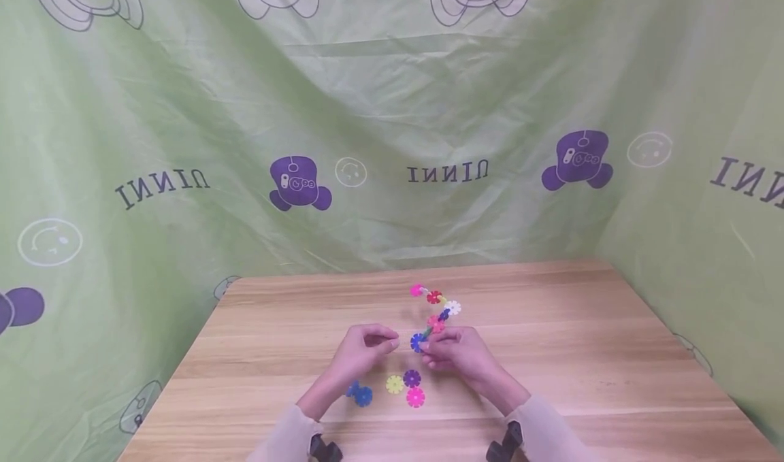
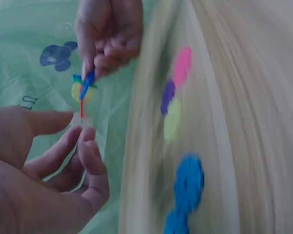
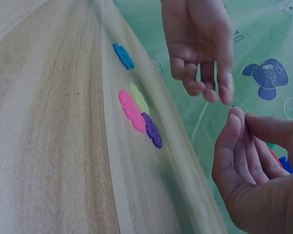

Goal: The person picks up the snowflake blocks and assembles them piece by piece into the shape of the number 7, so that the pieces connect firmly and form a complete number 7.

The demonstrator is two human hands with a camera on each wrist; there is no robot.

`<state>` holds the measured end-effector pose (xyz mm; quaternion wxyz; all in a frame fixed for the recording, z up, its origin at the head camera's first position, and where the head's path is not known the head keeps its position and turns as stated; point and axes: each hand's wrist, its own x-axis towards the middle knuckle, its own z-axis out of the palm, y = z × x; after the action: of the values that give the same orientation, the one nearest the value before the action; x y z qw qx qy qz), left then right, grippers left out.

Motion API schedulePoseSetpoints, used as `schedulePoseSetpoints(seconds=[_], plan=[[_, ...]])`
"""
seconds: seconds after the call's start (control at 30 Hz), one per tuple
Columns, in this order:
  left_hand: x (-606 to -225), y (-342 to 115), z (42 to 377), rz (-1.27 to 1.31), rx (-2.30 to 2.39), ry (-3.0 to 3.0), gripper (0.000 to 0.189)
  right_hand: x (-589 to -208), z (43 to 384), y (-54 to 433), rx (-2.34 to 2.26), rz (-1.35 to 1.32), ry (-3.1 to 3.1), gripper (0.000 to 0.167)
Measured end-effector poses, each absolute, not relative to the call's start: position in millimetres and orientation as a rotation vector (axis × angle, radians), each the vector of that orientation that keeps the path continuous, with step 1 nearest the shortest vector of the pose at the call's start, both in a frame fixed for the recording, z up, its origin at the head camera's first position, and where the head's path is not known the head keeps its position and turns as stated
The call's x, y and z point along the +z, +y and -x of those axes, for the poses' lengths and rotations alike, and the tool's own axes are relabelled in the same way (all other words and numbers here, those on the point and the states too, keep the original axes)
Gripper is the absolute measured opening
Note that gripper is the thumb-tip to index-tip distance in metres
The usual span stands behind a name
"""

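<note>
Right hand [image 1: 462, 356]: thumb and fingers pinched on the blue disc [image 1: 417, 343], lower centre of the frame.
Chain of notched discs [image 1: 435, 324]: joined to the blue disc; curves upward through coral, white and red pieces to a pink end piece [image 1: 417, 290].
Left hand [image 1: 363, 348]: just left of the blue disc, fingers loosely bent, grip unfilled, thumb and fingers apart in the left wrist view.
Loose discs, bottom centre, between the forearms: yellow disc [image 1: 395, 384], purple disc [image 1: 412, 378] and hot-pink disc [image 1: 415, 398], grouped closely; a pair of blue discs [image 1: 363, 397] beside the left forearm, one overlapping the other.
Table [image 1: 551, 380]: pale wood grain, lower half.
Cloth [image 1: 380, 94]: green, printed with purple figures and lettering, upper half and both sides.
</note>
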<state>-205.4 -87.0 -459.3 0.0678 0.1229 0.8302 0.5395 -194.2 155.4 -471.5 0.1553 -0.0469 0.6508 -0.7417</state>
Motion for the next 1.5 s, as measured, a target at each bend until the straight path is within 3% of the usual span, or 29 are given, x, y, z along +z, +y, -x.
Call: schedulePoseSetpoints(seconds=[0.3, 0.57, 0.9, 1.5], plan=[[-462, -126, 204, -0.564, 1.269, 2.705, 0.021, -466, 196, 159, -2.12, 0.147, 1.867, 0.021], [-471, -158, 193, -0.675, 1.105, 2.698, 0.031, -467, 195, 159, -2.121, 0.131, 1.867, 0.021], [-480, -179, 189, -0.62, 1.073, 2.664, 0.031, -468, 196, 160, -2.132, 0.143, 1.848, 0.02], [-479, -168, 192, -0.453, 1.24, 2.709, 0.022, -466, 196, 161, -2.142, 0.142, 1.822, 0.019]])
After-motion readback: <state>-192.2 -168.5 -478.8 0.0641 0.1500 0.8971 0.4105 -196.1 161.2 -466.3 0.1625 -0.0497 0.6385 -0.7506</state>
